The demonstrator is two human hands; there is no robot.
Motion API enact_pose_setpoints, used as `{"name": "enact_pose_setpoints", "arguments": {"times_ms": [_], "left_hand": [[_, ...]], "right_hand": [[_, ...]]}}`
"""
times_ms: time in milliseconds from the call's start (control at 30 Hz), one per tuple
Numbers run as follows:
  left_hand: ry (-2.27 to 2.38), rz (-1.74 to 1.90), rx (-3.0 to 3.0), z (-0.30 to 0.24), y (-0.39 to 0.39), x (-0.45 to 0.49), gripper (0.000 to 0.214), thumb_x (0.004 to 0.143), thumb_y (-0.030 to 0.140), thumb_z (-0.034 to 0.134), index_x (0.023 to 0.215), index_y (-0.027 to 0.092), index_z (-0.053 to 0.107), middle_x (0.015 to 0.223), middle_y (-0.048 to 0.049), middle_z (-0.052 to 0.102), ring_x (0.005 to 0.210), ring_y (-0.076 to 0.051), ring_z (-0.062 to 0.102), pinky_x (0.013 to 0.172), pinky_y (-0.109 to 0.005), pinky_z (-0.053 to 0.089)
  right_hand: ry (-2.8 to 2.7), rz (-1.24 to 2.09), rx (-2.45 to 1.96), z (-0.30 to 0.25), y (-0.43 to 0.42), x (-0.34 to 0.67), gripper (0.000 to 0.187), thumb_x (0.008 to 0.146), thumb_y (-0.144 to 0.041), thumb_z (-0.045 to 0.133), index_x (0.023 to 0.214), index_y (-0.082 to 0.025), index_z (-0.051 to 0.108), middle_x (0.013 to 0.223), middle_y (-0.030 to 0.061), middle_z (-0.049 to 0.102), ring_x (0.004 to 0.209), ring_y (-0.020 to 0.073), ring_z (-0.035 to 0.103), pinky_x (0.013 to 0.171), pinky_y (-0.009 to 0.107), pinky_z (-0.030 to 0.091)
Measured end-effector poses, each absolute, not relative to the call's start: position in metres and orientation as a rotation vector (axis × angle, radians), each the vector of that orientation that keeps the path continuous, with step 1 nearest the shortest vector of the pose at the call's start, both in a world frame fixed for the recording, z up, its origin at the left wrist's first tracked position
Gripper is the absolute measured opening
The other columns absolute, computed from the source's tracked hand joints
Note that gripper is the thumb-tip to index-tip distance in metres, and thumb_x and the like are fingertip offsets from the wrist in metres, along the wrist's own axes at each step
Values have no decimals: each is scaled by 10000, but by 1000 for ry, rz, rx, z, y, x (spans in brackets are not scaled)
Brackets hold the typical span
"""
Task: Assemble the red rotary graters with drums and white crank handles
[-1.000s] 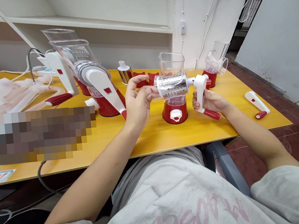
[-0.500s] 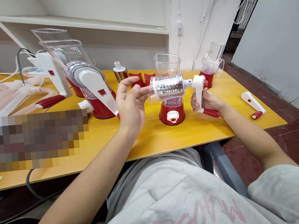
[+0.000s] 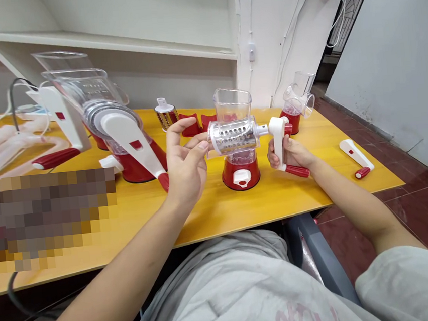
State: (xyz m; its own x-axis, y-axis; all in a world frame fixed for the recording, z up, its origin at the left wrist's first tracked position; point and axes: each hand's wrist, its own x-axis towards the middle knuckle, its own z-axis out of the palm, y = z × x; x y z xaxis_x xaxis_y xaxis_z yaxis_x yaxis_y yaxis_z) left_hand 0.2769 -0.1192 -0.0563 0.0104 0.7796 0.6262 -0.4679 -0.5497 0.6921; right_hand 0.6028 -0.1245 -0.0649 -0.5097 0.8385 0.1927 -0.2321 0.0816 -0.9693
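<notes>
A rotary grater [image 3: 240,170] with a red base and clear hopper stands in front of me. A silver grater drum [image 3: 233,136] lies sideways inside its clear housing, its white shaft sticking out on the right. My left hand [image 3: 188,163] is at the housing's left mouth; its fingers are apart, with fingertips at the drum's end. Whether they touch the drum is hard to tell. My right hand [image 3: 292,152] is closed around a white crank handle [image 3: 279,136] with a red grip, its head right by the shaft's end.
Assembled graters [image 3: 138,160] stand at left. Behind are another drum [image 3: 166,115] and red parts [image 3: 191,126]. At right are another grater body [image 3: 292,112] and a loose crank [image 3: 355,156]. Pinkish plastic bags [image 3: 11,142] and a blurred-out patch are at far left.
The camera view has shifted slightly, so everything sits lower and further left. Both hands keep nearly the same places at the drum's left end and the crank.
</notes>
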Motion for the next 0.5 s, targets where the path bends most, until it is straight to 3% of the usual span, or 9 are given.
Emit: {"name": "enact_pose_setpoints", "arguments": {"times_ms": [133,300,500], "left_hand": [[349,1691,1297,-54,-120,275,482,932,340,992,1303,295,688,1146,-43,875,1096,-226,877,1013,-359,735],[385,1719,1331,-56,-120,276,620,904,303,1035,1404,290,669,1015,2,860,982,-170,881,943,-270,714],[470,1629,1438,-55,-122,273,756,918,410,1086,1478,288,595,911,28,838,922,-214,910,881,-297,727]], "right_hand": [[-1473,1594,-625,-65,-127,603,781,973,-970,826,1092,-210,685,785,-10,710,674,166,662,669,290,591],[-1460,1584,-622,-62,-130,599,841,861,-1003,897,966,-195,690,762,6,715,625,144,619,643,284,592],[-1511,1513,-594,-34,-113,602,851,885,-1046,824,936,-204,709,723,-15,641,641,159,603,663,330,662]]}}
